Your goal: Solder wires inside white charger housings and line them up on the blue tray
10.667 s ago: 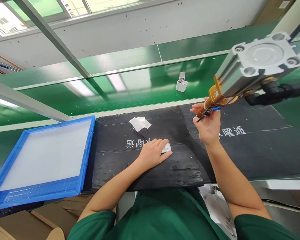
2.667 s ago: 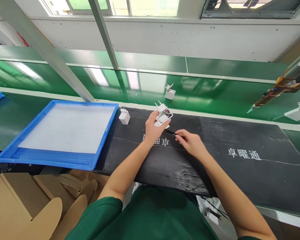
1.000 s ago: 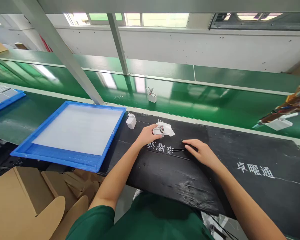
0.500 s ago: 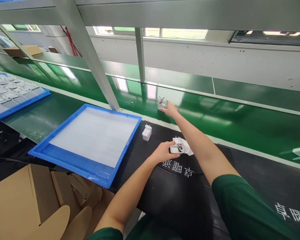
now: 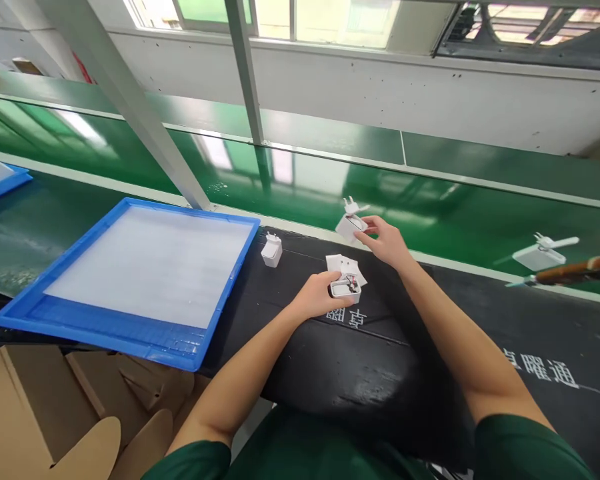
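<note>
My left hand (image 5: 316, 295) grips a white, box-shaped plastic plug casing (image 5: 347, 290) by its left end, my thumb along the near side and my fingers at the back. The casing is open towards me over the black-covered bench (image 5: 337, 380), with red and dark wiring showing inside, and its pronged white lid is at the back. Torn-looking scraps of thin white paper (image 5: 360, 272) lie just behind it; whether they reach underneath I cannot tell. My right hand (image 5: 387, 243) pinches a second white plastic plug casing (image 5: 348, 227) by its right side, over the pale strip (image 5: 316, 231) along the far edge of the bench. Its pronged lid stands up, tilted away from the body.

To the left, a white plug adapter with two upward prongs (image 5: 272, 251) stands upright near the shallow blue plastic tray with a white sheet in it (image 5: 125, 333). Well off to the right, another white casing with a raised lid (image 5: 533, 257) sits on the glossy green surface (image 5: 460, 220), partly behind a slim brown tool with a pale tip (image 5: 580, 271).
</note>
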Motion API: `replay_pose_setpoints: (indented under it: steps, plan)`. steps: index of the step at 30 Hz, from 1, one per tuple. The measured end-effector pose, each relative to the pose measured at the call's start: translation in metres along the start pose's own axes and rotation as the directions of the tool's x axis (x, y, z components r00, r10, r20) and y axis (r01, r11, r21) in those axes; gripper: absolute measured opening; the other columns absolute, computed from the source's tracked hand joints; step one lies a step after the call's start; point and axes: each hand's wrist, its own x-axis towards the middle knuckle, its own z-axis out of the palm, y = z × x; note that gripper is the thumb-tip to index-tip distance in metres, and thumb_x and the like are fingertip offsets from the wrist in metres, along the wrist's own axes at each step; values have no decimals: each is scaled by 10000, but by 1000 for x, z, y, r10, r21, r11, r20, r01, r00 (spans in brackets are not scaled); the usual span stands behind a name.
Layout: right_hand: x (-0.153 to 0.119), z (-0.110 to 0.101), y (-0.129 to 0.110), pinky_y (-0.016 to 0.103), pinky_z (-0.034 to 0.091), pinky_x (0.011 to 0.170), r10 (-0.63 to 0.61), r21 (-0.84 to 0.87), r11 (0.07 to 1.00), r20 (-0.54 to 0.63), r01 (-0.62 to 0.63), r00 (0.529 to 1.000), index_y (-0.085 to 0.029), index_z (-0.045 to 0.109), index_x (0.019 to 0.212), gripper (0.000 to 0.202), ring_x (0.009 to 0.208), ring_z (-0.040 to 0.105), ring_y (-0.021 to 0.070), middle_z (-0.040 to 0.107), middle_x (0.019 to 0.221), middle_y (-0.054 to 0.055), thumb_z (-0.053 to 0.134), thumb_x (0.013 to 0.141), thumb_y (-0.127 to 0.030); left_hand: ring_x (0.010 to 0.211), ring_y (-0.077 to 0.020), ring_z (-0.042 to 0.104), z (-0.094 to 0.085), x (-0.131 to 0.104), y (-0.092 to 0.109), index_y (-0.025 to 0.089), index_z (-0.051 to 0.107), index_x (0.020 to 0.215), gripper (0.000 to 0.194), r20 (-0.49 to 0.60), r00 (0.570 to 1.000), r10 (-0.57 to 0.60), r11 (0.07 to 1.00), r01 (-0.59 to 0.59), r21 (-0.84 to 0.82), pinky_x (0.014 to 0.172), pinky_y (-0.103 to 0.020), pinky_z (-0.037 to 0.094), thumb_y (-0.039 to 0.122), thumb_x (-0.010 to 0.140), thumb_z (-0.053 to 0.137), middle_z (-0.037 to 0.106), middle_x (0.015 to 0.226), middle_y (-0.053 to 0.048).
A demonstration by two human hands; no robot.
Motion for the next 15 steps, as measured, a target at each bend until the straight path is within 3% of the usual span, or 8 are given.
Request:
replay_pose_setpoints:
  steps: [3, 7, 10, 15]
  plan:
    - [-69, -30, 26, 359, 569, 661, 63, 28, 998, -97, -60, 993, -182, 630, 1047, 352, 872, 725, 259, 747, 1017, 110, 636, 784, -416, 838, -243, 665, 4, -2, 2, 204, 658, 843, 233, 41, 999, -7, 997, 4, 77, 761, -311, 498, 352, 703, 772, 706, 881, -30]
    - [-132, -33, 45, 341, 567, 596, 139, -4, 990, -144, -141, 980, -185, 628, 1024, 361, 842, 715, 255, 744, 976, 112, 635, 765, -437, 867, -256, 680, 3, -5, 1, 205, 685, 977, 345, 113, 992, -47, 993, 34, 112, 789, -353, 531, 380, 695, 780, 719, 953, -53]
    - [-150, -23, 48, 345, 576, 594, 140, 22, 990, -188, -139, 972, -177, 617, 1050, 388, 851, 711, 257, 740, 969, 120, 618, 778, -454, 907, -258, 696, 7, -5, 2, 207, 683, 1087, 429, 145, 988, -59, 998, 56, 25, 821, -376, 548, 453, 740, 740, 734, 1006, -65]
    - [-153, -13, 48, 347, 571, 616, 88, 35, 996, -187, -83, 978, -182, 605, 1080, 375, 872, 705, 259, 734, 1003, 119, 604, 807, -438, 967, -220, 706, 24, 0, 5, 192, 648, 1118, 320, -32, 999, 32, 988, -36, -148, 886, -348, 549, 305, 818, 648, 745, 1072, -74]
